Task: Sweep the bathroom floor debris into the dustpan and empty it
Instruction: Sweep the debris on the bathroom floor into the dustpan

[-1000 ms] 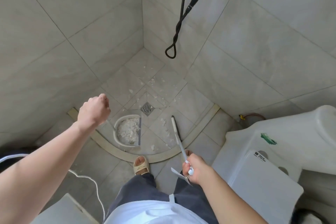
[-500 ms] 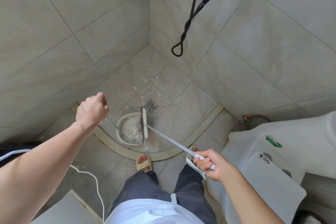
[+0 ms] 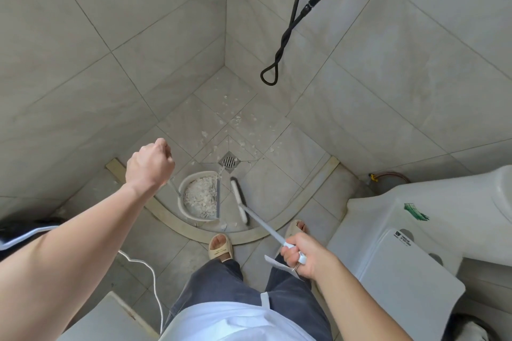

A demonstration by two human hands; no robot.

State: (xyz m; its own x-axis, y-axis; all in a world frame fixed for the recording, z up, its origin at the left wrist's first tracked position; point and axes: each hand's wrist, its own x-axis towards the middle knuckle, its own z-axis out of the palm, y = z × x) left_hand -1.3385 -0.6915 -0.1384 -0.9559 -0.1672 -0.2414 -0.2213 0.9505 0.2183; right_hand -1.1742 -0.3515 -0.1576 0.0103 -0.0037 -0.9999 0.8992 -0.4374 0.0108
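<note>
Her left hand (image 3: 151, 167) is fisted, apparently round the thin dustpan handle. The dustpan (image 3: 200, 196), heaped with white debris (image 3: 201, 194), sits at centre frame. The right hand (image 3: 303, 255) grips the broom (image 3: 240, 199), whose head lies just right of the pan, near the drain (image 3: 229, 162).

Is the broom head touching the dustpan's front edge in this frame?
Apart. The head view shows a strip of bare floor tile between the broom head and the dustpan along its grey front lip, plainly visible from top to bottom.
</note>
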